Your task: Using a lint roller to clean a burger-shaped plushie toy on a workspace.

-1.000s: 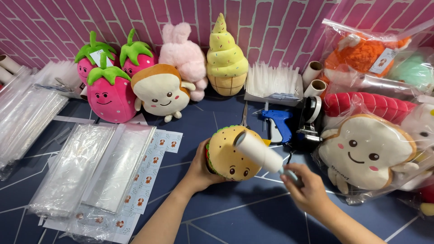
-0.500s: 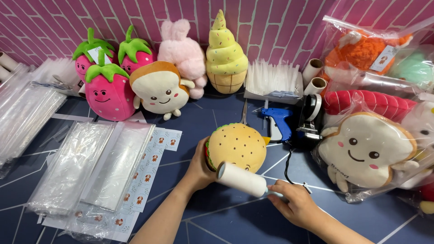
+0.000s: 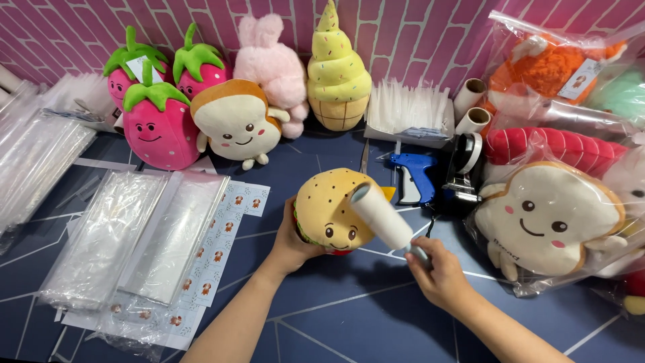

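Head view | left hand (image 3: pixel 290 243), fingers clasped on burger plush (image 3: pixel 330 210), mid-tabletop (image 3: pixel 349 316) | right hand (image 3: pixel 440 272), fingers closed on lint roller (image 3: pixel 381 216) handle, roll touching plush at its 2 o'clock | blue tagging gun (image 3: pixel 415 176) at 1 o'clock of plush, near | sticker sheets (image 3: pixel 225 228) at 9 o'clock.

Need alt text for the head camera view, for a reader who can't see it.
A left hand holds a burger plush toy while the right hand presses a white lint roller against it, above a dark blue table lined with plush toys and clear bags.
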